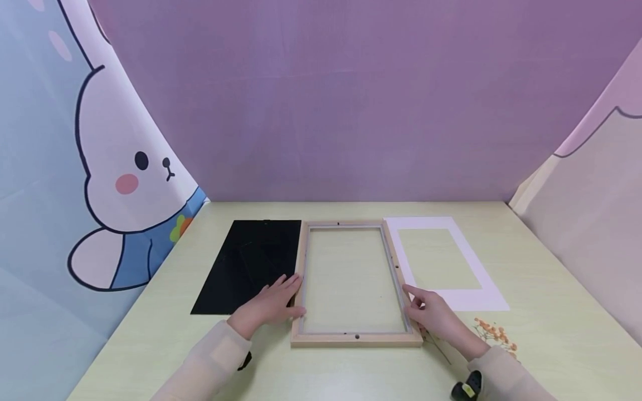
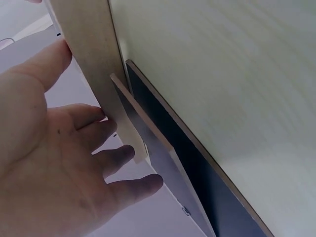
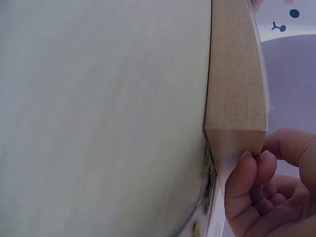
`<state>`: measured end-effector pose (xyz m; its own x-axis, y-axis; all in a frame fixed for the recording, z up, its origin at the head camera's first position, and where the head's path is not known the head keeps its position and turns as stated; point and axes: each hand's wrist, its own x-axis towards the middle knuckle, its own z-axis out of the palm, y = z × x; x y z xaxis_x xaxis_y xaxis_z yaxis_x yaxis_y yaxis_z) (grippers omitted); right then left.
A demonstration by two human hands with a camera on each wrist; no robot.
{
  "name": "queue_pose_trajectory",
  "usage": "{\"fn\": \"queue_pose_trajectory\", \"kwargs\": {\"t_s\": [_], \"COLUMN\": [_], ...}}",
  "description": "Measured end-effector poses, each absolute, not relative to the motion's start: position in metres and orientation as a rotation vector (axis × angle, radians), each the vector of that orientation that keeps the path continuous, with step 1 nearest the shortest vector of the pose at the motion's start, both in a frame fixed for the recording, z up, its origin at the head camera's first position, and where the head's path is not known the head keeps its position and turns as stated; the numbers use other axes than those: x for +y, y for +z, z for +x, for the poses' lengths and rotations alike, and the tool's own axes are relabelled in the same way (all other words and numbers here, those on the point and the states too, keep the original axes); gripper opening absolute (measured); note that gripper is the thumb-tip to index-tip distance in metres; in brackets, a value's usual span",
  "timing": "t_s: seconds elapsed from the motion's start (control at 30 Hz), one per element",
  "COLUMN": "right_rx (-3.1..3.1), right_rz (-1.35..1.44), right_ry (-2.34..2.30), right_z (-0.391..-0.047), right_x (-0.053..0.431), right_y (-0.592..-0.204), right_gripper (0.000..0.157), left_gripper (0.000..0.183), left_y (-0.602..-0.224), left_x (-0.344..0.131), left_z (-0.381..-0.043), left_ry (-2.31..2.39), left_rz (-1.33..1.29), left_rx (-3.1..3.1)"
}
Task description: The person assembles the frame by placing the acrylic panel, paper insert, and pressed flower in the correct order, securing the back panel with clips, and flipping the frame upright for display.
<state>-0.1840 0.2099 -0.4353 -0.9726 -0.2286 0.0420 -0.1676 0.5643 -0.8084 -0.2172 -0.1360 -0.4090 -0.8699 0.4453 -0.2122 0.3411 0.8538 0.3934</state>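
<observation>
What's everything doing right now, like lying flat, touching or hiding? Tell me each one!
Wooden frame: lying flat on the table.
Black board: lying left of the frame.
White mat: lying flat, middle cut out.
Left hand: fingers relaxed, touching the frame.
Right hand: fingers bent, touching the frame.
Orange flowers: lying down, partly hidden.

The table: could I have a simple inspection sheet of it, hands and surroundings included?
Surface: pale table, faintly grained
Job's things: wooden frame lying between a black panel and a white mat with a rectangular opening
Clutter: sprig of orange flowers near the right wrist
Hands: left hand touches the frame's left side; right hand touches its right side
Cables: nothing seen
Surroundings: purple backdrop; cartoon-printed cloth on the left
</observation>
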Motion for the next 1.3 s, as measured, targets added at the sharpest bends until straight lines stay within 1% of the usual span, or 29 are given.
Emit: {"fn": "queue_pose_trajectory", "kwargs": {"t_s": [0.27, 0.5, 0.57, 0.83, 1.17, 1.3], "right_rx": [2.725, 2.781, 2.791, 2.795, 2.761, 2.671], "right_rz": [-0.329, -0.369, -0.38, -0.391, -0.346, -0.275], "right_ry": [-1.387, -1.336, -1.32, -1.294, -1.297, -1.355], "right_z": [-0.1827, -0.183, -0.1835, -0.1852, -0.1858, -0.1876], "right_x": [0.2087, 0.2069, 0.2065, 0.2037, 0.2036, 0.2093], "right_y": [-0.4342, -0.432, -0.432, -0.4335, -0.4314, -0.4258], "right_gripper": [0.052, 0.051, 0.051, 0.056, 0.057, 0.059], "left_gripper": [0.073, 0.096, 0.099, 0.092, 0.093, 0.094], "left_y": [-0.4093, -0.4082, -0.4089, -0.41, -0.411, -0.4134], "left_x": [-0.1349, -0.1356, -0.135, -0.132, -0.1314, -0.1321], "left_z": [-0.2175, -0.2148, -0.2149, -0.2124, -0.2131, -0.2141], "left_ry": [0.494, 0.491, 0.479, 0.457, 0.485, 0.479], "left_rz": [0.581, 0.625, 0.63, 0.612, 0.592, 0.595], "left_rx": [2.726, 2.701, 2.708, 2.745, 2.747, 2.752]}}
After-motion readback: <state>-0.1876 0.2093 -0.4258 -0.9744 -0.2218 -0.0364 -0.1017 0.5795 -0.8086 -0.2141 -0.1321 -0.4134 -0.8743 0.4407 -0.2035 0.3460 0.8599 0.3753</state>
